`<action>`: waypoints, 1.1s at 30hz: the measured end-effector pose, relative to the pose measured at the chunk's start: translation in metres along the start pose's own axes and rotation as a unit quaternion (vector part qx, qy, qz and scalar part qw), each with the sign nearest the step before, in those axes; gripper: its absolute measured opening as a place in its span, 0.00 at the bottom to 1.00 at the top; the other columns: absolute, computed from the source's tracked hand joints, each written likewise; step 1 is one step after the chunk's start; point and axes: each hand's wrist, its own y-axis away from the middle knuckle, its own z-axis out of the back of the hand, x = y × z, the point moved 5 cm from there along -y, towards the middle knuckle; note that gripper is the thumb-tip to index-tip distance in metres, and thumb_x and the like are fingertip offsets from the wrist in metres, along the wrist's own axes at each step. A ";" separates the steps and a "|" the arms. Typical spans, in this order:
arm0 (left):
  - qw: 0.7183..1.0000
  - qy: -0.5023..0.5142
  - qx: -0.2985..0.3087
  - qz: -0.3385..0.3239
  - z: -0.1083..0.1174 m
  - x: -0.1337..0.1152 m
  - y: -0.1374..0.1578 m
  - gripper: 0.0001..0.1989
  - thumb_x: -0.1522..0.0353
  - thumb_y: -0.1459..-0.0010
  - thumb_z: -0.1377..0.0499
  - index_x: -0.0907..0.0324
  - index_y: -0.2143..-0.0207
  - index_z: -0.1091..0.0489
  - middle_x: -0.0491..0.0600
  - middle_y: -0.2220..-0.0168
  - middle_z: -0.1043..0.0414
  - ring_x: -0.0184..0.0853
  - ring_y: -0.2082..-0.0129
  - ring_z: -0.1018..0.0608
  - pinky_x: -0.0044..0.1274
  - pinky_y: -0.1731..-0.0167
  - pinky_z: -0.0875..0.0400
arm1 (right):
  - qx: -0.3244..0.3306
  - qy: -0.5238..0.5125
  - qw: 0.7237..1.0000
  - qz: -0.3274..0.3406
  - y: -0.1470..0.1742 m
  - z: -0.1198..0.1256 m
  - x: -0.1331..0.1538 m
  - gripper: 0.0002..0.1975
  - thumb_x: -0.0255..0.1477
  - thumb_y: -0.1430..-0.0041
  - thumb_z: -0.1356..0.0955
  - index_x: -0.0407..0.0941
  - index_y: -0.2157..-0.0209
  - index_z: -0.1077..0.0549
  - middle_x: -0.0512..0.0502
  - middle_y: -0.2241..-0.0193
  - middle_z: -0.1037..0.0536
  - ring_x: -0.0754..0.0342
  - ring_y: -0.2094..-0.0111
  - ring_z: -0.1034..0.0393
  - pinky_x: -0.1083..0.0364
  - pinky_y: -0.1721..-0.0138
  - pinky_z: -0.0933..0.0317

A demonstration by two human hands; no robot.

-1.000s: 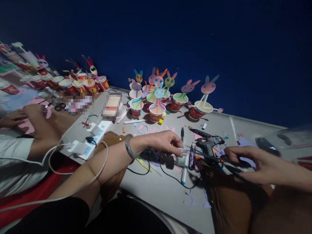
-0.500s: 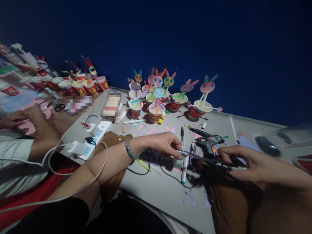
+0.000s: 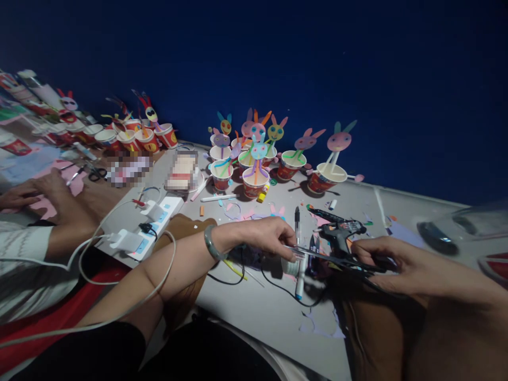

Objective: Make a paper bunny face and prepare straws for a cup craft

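My right hand (image 3: 392, 262) grips black-handled scissors (image 3: 343, 260), whose blades reach left to the fingertips of my left hand (image 3: 273, 238). My left thumb and fingers are pinched together by the blade tips; the small thing between them is too blurred to name. Just beyond the scissors lies a black glue gun (image 3: 337, 232). A black pen (image 3: 297, 222) and a white marker with a blue end (image 3: 300, 280) are close to my left fingertips. Paper scraps lie under and around the hands, and a cut lilac sheet (image 3: 323, 323) rests on the near side of the table.
Paper cups with rabbit-faced figures, one a red cup (image 3: 320, 182), stand along the blue wall. On the left are a white power strip (image 3: 159, 222), its cables and a co-worker's hands (image 3: 43, 190) over pink paper. Clear plastic (image 3: 464, 230) sits at the right.
Both hands stay almost in place. My right hand and the scissors have shifted very slightly to the left, and my left fingertips have moved slightly.
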 end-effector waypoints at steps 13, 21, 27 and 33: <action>1.000 -0.016 -0.005 -0.005 0.001 0.003 -0.001 0.13 0.62 0.49 0.32 0.63 0.70 0.26 0.41 0.80 0.33 0.25 0.79 0.34 0.21 0.76 0.43 | 0.004 -0.046 0.999 -0.001 0.000 -0.002 0.001 0.30 0.59 0.52 0.30 0.46 0.77 0.39 0.51 0.77 0.36 0.55 0.73 0.43 0.55 0.72 0.49; 1.000 -0.017 -0.022 -0.002 0.003 0.002 -0.001 0.16 0.60 0.51 0.30 0.63 0.73 0.28 0.41 0.81 0.35 0.24 0.80 0.35 0.21 0.76 0.45 | -0.005 -0.049 0.999 -0.010 -0.001 0.000 0.004 0.32 0.61 0.53 0.31 0.46 0.77 0.39 0.52 0.78 0.38 0.55 0.74 0.46 0.55 0.73 0.51; 1.000 0.000 -0.022 -0.007 0.002 0.002 -0.001 0.14 0.62 0.51 0.30 0.63 0.72 0.27 0.41 0.80 0.33 0.24 0.79 0.34 0.21 0.76 0.45 | -0.003 -0.028 1.000 0.003 0.000 0.000 0.005 0.30 0.59 0.51 0.31 0.47 0.77 0.40 0.51 0.78 0.37 0.54 0.73 0.44 0.55 0.72 0.50; 1.000 -0.016 -0.025 -0.007 0.002 0.001 0.000 0.16 0.59 0.52 0.31 0.63 0.74 0.28 0.40 0.81 0.37 0.24 0.80 0.37 0.21 0.76 0.46 | -0.017 0.000 1.000 0.009 -0.001 -0.001 0.008 0.26 0.53 0.50 0.30 0.47 0.77 0.41 0.51 0.78 0.37 0.54 0.73 0.43 0.55 0.71 0.49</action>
